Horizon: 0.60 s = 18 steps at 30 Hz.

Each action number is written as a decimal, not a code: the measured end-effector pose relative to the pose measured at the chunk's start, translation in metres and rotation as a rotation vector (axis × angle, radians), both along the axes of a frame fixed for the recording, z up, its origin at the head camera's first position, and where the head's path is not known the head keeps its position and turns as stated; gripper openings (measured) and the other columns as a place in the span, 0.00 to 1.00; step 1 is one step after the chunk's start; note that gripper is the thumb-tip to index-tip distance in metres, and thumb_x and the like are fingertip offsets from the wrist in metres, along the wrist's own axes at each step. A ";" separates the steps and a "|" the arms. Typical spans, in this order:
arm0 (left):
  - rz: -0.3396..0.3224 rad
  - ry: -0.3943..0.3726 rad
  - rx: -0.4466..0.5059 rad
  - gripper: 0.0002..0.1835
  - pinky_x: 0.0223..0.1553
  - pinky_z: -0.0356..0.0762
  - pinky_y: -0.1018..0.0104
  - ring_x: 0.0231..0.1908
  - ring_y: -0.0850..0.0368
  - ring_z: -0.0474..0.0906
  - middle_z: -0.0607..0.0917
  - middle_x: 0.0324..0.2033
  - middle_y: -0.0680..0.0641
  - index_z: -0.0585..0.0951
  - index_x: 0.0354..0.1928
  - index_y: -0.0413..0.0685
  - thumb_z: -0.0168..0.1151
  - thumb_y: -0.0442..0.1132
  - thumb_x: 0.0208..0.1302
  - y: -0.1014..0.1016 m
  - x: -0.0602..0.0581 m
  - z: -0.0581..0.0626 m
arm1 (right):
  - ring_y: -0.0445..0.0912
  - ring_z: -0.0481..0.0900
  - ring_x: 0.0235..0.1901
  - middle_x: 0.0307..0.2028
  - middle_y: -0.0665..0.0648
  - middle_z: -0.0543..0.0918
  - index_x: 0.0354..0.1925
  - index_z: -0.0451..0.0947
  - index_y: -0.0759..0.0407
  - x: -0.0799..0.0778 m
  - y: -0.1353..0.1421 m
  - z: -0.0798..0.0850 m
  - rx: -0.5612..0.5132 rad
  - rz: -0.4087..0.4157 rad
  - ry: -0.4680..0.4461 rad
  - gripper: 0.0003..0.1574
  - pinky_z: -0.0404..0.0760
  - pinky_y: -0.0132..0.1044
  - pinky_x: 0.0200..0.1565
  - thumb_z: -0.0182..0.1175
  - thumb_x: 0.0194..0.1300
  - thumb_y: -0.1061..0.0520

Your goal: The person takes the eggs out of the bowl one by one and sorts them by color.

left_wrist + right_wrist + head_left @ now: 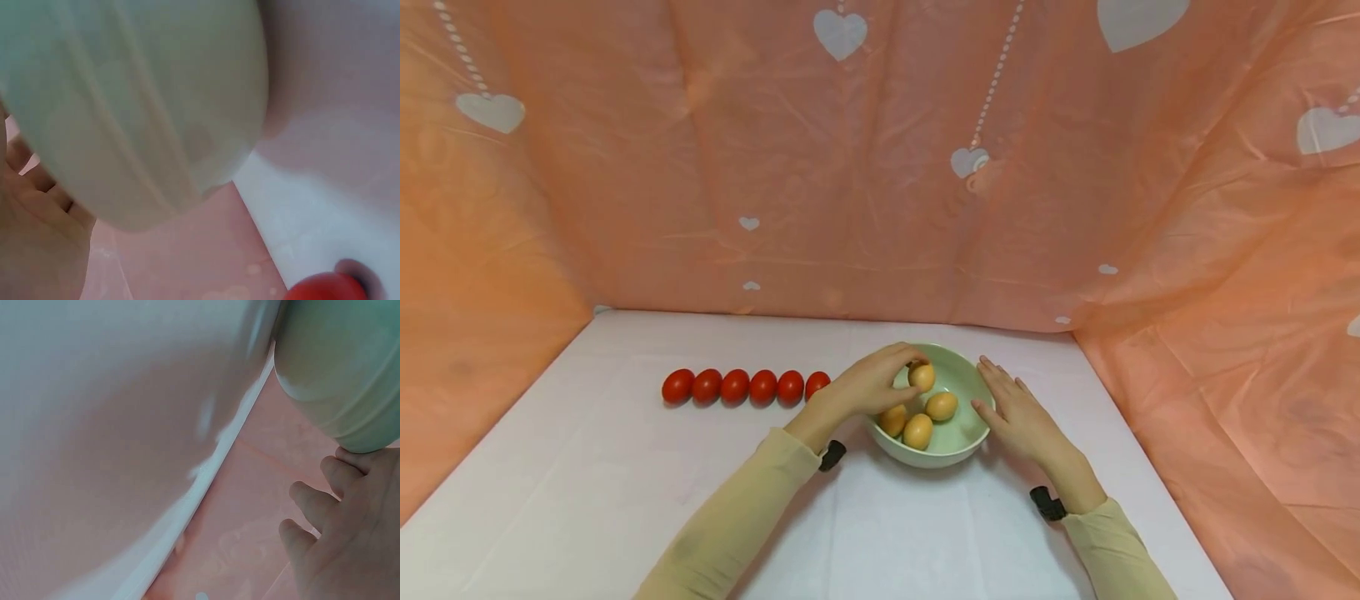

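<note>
We see the left hand (874,380) arched from above, pinching a smooth tan egg (922,378) inside the round, pale-green bowl (928,460); the right hand (1021,418), fingers straight, slants at its rim; three more eggs (942,406) lie within; glossy oval tomatoes (735,387) line up leftward.

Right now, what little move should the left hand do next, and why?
Maybe gently lift the farthest yellow egg: the left hand pinches it, and the right hand, beside the green bowl, could steady that.

Tan eggs (942,406) lie in a green bowl (964,427).
</note>
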<state>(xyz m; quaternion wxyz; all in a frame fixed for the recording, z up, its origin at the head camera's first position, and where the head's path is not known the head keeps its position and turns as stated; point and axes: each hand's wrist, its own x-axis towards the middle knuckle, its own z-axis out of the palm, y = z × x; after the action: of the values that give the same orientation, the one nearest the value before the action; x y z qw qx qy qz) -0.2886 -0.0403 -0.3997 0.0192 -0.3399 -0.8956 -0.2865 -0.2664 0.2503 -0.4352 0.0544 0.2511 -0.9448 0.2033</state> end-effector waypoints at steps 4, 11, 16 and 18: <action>0.005 0.051 0.043 0.25 0.64 0.75 0.58 0.58 0.56 0.76 0.80 0.58 0.50 0.77 0.66 0.47 0.69 0.43 0.70 -0.007 0.007 0.003 | 0.66 0.54 0.78 0.81 0.63 0.54 0.81 0.52 0.67 -0.001 0.001 0.000 0.001 -0.003 -0.007 0.44 0.50 0.66 0.75 0.50 0.82 0.43; 0.033 0.071 0.092 0.24 0.65 0.74 0.59 0.58 0.58 0.76 0.79 0.60 0.52 0.77 0.65 0.49 0.69 0.42 0.69 -0.025 0.022 0.011 | 0.66 0.54 0.78 0.81 0.64 0.55 0.80 0.52 0.67 0.000 -0.001 0.000 -0.003 0.002 -0.004 0.44 0.50 0.67 0.75 0.51 0.81 0.45; 0.037 0.106 0.096 0.26 0.66 0.74 0.57 0.60 0.55 0.76 0.78 0.63 0.50 0.77 0.66 0.46 0.70 0.40 0.69 -0.040 0.028 0.015 | 0.66 0.54 0.78 0.81 0.64 0.55 0.80 0.52 0.67 -0.001 0.000 0.000 -0.002 0.003 -0.004 0.43 0.49 0.66 0.75 0.50 0.82 0.44; 0.037 0.132 0.094 0.26 0.67 0.74 0.56 0.61 0.53 0.76 0.78 0.64 0.48 0.77 0.66 0.45 0.70 0.40 0.68 -0.047 0.030 0.014 | 0.66 0.54 0.78 0.81 0.64 0.55 0.80 0.52 0.67 0.000 0.000 0.000 -0.005 0.002 -0.003 0.43 0.50 0.66 0.75 0.50 0.82 0.44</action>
<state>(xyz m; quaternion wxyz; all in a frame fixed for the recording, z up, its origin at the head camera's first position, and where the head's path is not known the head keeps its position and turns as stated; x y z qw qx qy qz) -0.2582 -0.0870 -0.3854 0.0996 -0.3401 -0.8841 -0.3045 -0.2666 0.2506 -0.4353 0.0534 0.2518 -0.9441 0.2062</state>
